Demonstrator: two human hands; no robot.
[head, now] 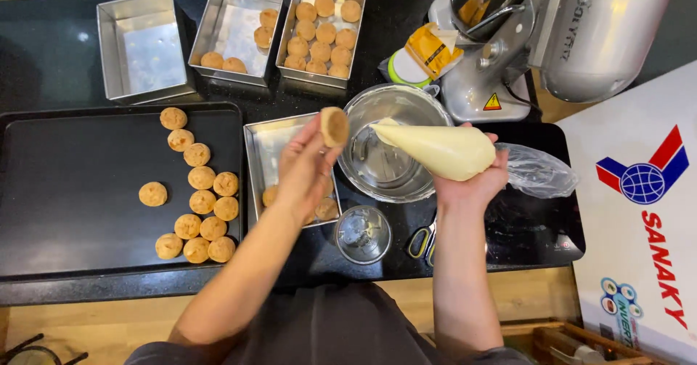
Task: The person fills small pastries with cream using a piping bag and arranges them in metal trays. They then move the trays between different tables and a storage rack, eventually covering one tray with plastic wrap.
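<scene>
My left hand [305,169] holds a small round golden pastry puff [335,126] up above a metal tin [261,141]. My right hand [475,180] grips a piping bag [435,149] full of pale cream, its tip pointing left toward the puff over a metal mixing bowl [385,154]. The tip and the puff are a short way apart. Several more puffs [200,201] lie on a black baking tray [72,191] at the left.
Three metal tins stand at the back: one bare [141,45], one with a few puffs [236,27], one packed with puffs [323,31]. A small glass jar [363,233] and scissors [423,241] lie near me. A stand mixer [552,31] is at the right.
</scene>
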